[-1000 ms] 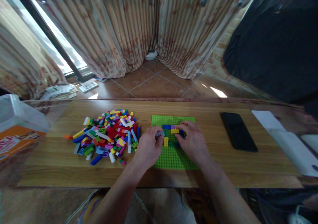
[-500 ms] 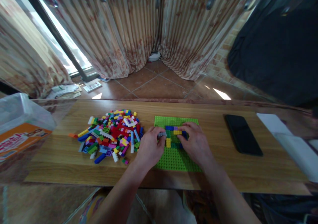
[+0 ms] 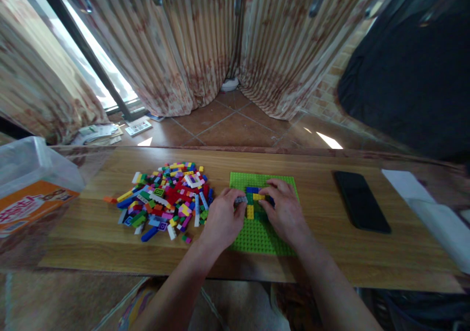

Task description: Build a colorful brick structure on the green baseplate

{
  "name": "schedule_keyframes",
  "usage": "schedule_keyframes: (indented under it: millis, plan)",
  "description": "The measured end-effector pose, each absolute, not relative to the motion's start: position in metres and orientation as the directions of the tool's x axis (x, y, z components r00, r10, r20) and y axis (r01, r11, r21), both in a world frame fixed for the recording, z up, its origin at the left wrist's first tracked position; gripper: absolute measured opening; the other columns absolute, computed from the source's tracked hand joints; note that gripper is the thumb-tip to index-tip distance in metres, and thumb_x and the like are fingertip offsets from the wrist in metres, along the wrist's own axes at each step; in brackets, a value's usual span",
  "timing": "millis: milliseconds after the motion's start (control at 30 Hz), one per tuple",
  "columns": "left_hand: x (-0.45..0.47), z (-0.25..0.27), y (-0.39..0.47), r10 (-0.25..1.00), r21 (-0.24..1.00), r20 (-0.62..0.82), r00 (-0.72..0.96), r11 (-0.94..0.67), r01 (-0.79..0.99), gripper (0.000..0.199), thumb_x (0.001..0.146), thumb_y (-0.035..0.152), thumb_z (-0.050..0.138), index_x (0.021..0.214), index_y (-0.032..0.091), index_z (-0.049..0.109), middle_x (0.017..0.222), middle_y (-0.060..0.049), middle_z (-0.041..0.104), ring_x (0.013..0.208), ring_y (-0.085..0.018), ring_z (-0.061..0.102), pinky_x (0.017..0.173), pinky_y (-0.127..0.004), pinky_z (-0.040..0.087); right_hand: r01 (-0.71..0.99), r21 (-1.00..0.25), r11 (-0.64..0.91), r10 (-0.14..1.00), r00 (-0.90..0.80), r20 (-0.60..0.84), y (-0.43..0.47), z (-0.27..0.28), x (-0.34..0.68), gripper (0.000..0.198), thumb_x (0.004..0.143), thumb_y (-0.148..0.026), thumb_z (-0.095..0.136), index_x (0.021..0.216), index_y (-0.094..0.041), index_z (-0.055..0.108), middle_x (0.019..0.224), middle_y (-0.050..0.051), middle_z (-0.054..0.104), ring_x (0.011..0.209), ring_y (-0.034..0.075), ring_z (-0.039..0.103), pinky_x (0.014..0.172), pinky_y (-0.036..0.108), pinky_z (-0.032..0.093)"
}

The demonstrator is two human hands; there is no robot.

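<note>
A green studded baseplate (image 3: 253, 240) lies on the wooden table under both hands. On it, blue bricks (image 3: 252, 190), an upright yellow brick (image 3: 250, 212) and dark green pieces form a small outline. My left hand (image 3: 224, 218) pinches a grey brick (image 3: 240, 200) between thumb and fingers at the outline's left side. From the right, my right hand (image 3: 287, 211) has its thumb and forefinger closed at the end of a flat-lying yellow brick (image 3: 258, 197) near the top of the outline. Its fingers hide the outline's right part.
Left of the baseplate spreads a heap of mixed bricks (image 3: 169, 196). A clear tub with an orange label (image 3: 40, 201) stands at the far left. To the right lie a black phone (image 3: 362, 201) and white paper (image 3: 422, 208) on the wooden table (image 3: 128, 257).
The fingers of my right hand have shifted slightly left along the yellow brick and now cover the purple piece behind it. My left hand keeps the grey brick in nearly the same place.
</note>
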State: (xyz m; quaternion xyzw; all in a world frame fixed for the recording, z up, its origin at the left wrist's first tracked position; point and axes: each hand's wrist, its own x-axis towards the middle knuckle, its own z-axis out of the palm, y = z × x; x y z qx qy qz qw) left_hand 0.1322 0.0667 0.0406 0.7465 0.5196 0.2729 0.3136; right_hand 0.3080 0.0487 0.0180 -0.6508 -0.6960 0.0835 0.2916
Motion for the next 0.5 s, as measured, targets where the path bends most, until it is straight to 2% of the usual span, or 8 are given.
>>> schedule_keyframes:
  millis: [267,500]
  plan:
    - [0.131,0.0392,0.0656,0.943,0.763,0.078,0.324,-0.265,0.589,0.016,0.085,0.012,0.056,0.096,0.018,0.067,0.092,-0.005,0.066,0.085,-0.017,0.063,0.078,-0.029,0.049,0.831,-0.544,0.118,0.948,0.069,0.311,0.0553,0.0143,0.3036,0.008,0.078,-0.02,0.066,0.085,-0.022,0.071,0.111,0.008,0.062,0.106,0.026,0.055,0.095,0.046,0.046]
    - [0.1294,0.0422,0.0656,0.951,0.793,0.109,0.291,-0.26,0.551,0.02,0.086,0.015,0.058,0.1,0.021,0.071,0.097,-0.005,0.067,0.089,-0.016,0.064,0.08,-0.028,0.052,0.778,-0.614,0.134,0.916,0.139,0.376,0.0507,0.0235,0.3087,0.015,0.082,-0.024,0.061,0.092,-0.022,0.071,0.113,0.01,0.064,0.108,0.026,0.058,0.098,0.047,0.046]
